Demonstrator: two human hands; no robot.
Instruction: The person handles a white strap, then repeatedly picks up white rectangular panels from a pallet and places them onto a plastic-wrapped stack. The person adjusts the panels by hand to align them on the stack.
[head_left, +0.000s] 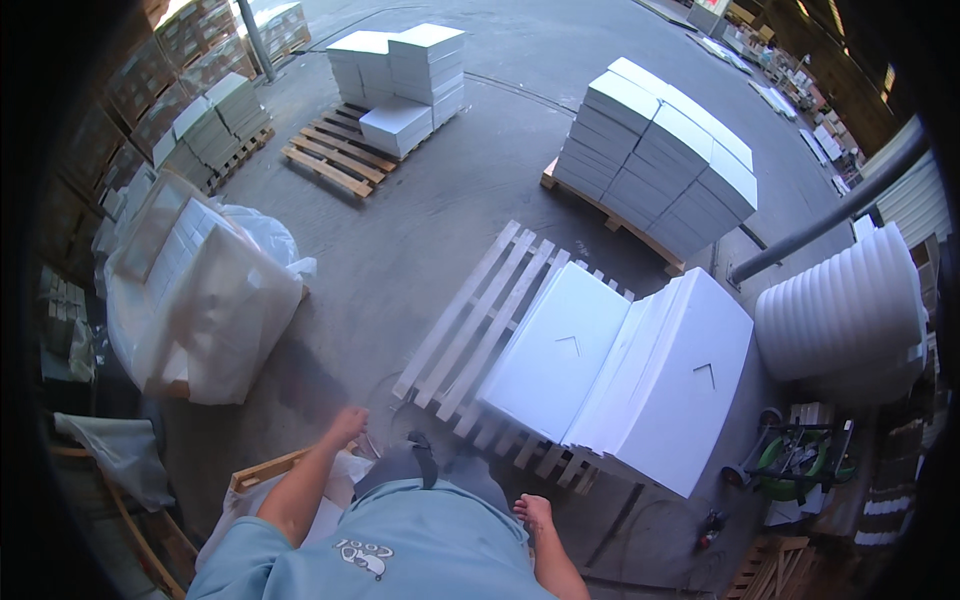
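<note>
My left hand (347, 426) hangs low in front of me on the left, its fingers curled in, with no object visible in it. A wrapped bundle in translucent plastic lies on a wooden pallet (268, 470) beneath that arm. My right hand (534, 511) is by my right side, fingers folded, and I see nothing in it. Ahead on the right, a slatted wooden pallet (480, 325) carries a low stack of white boards (560, 345) and, beside it, a taller white stack (680, 375). Both hands are apart from these stacks.
A plastic-wrapped load (210, 300) stands at left. Farther off are a pallet with grey-white blocks (655, 150) and a partly filled pallet (335, 150). White foam rolls (840, 310) and a green wheeled machine (800, 455) are at right, near a slanting grey pole (830, 215).
</note>
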